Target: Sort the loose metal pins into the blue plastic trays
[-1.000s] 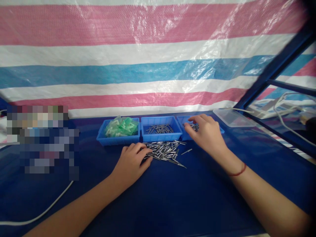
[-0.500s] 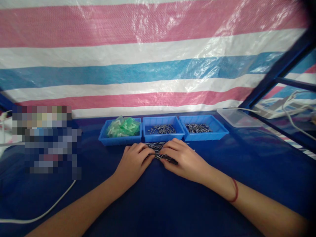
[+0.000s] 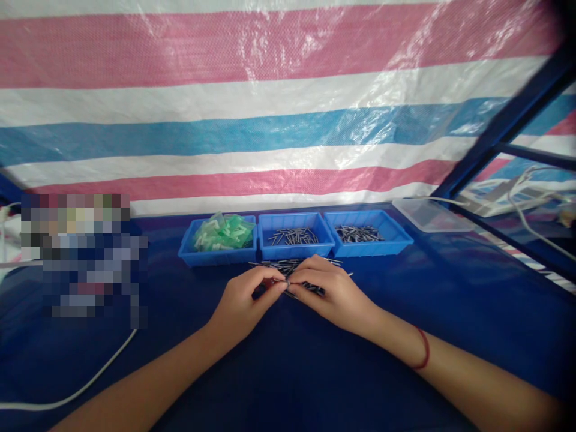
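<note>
My left hand (image 3: 245, 302) is closed, with thumb and forefinger pinched together. Facing it, my right hand (image 3: 335, 292) is closed in a pinch too, and the fingertips of both meet. A small thin metal rod (image 3: 288, 281) shows between the fingertips; much of it is covered. Beneath and behind the hands lies a loose pile of thin metal rods (image 3: 274, 264), dark with silvery ends, partly hidden by the fingers. Beyond the pile, a middle blue bin (image 3: 294, 251) and a right blue bin (image 3: 375, 248) contain similar rods.
A left blue bin (image 3: 218, 258) holds green plastic packets (image 3: 227, 231). At the back right lies a clear plastic lid (image 3: 434, 217). A white cable (image 3: 76, 396) runs across the blue table at left, near a blurred-out area. A striped sheet (image 3: 270, 132) hangs behind.
Both hands have drawn closer above the pile, and their fingertips now meet around a small rod. The left fingers have moved from the pile into a pinch.
</note>
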`<state>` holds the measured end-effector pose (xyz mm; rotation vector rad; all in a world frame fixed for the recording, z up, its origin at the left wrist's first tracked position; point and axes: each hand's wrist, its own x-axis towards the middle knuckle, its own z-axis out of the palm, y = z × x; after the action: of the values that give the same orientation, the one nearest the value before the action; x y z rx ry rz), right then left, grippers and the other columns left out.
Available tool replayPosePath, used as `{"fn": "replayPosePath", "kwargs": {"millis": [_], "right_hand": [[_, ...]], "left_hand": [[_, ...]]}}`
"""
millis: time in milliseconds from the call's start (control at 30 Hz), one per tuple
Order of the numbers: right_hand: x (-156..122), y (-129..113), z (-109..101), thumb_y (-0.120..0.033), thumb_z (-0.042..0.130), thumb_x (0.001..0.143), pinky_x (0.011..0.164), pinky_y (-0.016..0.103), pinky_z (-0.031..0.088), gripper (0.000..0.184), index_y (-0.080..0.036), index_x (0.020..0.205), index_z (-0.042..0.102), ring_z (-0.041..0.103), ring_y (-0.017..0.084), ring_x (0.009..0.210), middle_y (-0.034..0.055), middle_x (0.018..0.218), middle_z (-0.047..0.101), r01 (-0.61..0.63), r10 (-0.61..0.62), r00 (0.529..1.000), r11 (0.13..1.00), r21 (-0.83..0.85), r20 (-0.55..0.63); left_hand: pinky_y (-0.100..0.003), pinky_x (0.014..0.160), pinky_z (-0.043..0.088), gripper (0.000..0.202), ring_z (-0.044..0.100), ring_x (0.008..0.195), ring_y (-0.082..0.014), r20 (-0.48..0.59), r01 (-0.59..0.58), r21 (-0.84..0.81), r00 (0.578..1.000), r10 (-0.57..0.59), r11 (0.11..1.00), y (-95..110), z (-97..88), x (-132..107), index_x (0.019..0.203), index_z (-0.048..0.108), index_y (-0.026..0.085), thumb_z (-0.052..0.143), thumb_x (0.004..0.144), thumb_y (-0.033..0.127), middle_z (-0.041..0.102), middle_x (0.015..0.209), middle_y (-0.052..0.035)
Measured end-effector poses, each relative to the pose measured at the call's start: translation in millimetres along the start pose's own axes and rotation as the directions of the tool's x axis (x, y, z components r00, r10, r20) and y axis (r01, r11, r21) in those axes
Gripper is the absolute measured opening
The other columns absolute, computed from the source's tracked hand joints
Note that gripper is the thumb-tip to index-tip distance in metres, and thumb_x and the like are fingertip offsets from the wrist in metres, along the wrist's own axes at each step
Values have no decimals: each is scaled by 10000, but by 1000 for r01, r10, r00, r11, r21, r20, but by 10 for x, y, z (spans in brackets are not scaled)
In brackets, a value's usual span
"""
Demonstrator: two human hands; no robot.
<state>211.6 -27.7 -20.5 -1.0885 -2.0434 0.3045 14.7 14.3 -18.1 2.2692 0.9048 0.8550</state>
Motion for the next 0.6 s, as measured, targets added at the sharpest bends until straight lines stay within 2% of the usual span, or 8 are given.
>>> {"fn": "replayPosePath", "kwargs": {"millis": [233,600], "right_hand": [[21,-56,-11,-231,578,885,738,325,472,102,-211,896,678,629,165,806,42,873,698,-37,38,999,998,56,-10],[20,-36,-18,-205,597,864,752,324,481,81,-204,873,677,628,166,817,41,853,693,-88,94,993,993,84,-75]], "left_hand": [[-223,616,437,125,563,646,-115,-12,19,-45,1000,-19,999,24,-29,2,882,671,211,578,870,294,664,756,20],[-228,655,427,77,547,712,-114,-61,-29,-16,998,28,999,-8,-10,8,883,594,189,552,888,253,603,801,5]]}}
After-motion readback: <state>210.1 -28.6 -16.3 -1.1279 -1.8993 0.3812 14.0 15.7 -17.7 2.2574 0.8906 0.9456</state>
